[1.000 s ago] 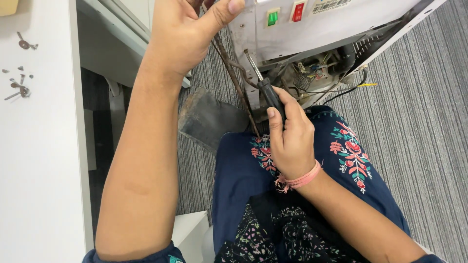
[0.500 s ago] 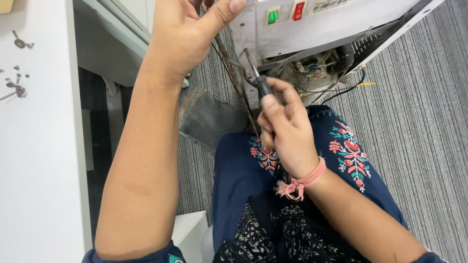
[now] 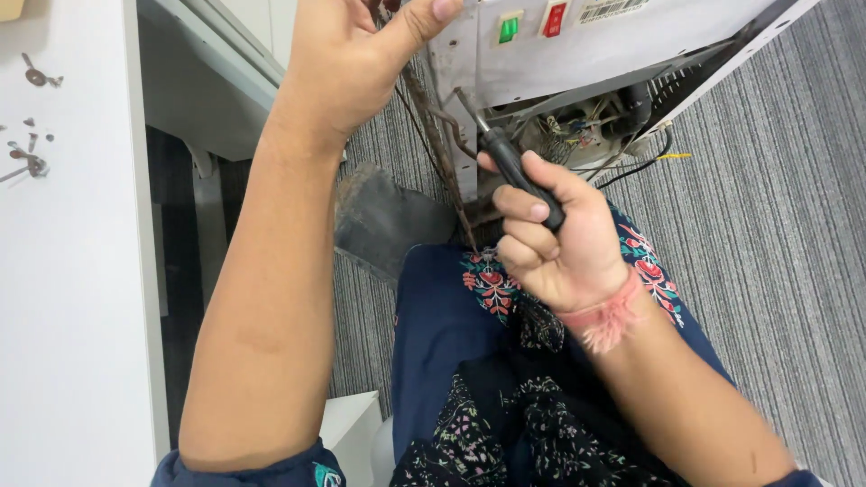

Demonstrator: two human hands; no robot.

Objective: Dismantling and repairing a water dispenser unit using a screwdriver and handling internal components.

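My right hand point(image 3: 552, 236) grips a screwdriver point(image 3: 516, 169) with a black handle, its metal tip pointing up and left at the lower edge of a white appliance panel point(image 3: 613, 54). The panel carries a green switch point(image 3: 509, 27) and a red switch point(image 3: 555, 18). My left hand point(image 3: 354, 56) is raised at the top of the view, its thumb pressed on the panel's left corner, fingers partly out of frame. Thin rusty rods or wires point(image 3: 435, 135) run down between my two hands. Wiring point(image 3: 586, 131) shows in the open underside of the appliance.
A white tabletop point(image 3: 72, 271) at the left holds several small screws and metal parts point(image 3: 32, 153). A dark dusty part point(image 3: 388, 221) lies on the grey striped carpet point(image 3: 776, 225). My knee in dark blue embroidered cloth point(image 3: 451, 325) is below the hands.
My right hand has risen and shifted left with the screwdriver, bringing the tip closer to the panel's lower edge. My left hand has stayed on the panel corner.
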